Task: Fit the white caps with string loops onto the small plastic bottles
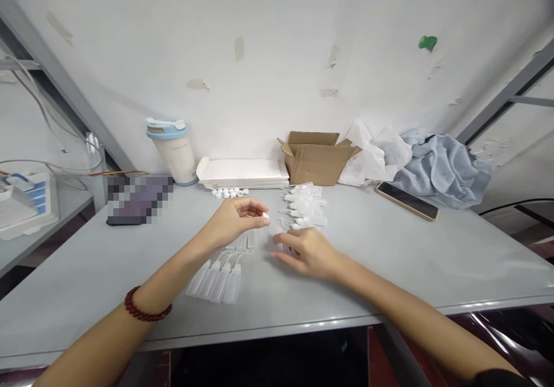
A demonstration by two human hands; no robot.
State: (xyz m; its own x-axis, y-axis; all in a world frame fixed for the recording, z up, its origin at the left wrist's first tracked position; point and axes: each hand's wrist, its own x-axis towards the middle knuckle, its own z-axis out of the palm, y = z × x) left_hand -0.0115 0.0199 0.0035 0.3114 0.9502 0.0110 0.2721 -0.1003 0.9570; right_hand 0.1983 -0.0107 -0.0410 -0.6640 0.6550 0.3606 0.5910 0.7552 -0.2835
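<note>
Two forearms reached over the grey table. The right hand curled its fingers at a translucent bottle between both hands, too blurred to tell whether gripped; the left hand pinched a white piece, thumb against fingertips.

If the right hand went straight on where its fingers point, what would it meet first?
The right hand would probably meet the translucent bottles lying to its left, though relative height is unclear.
</note>
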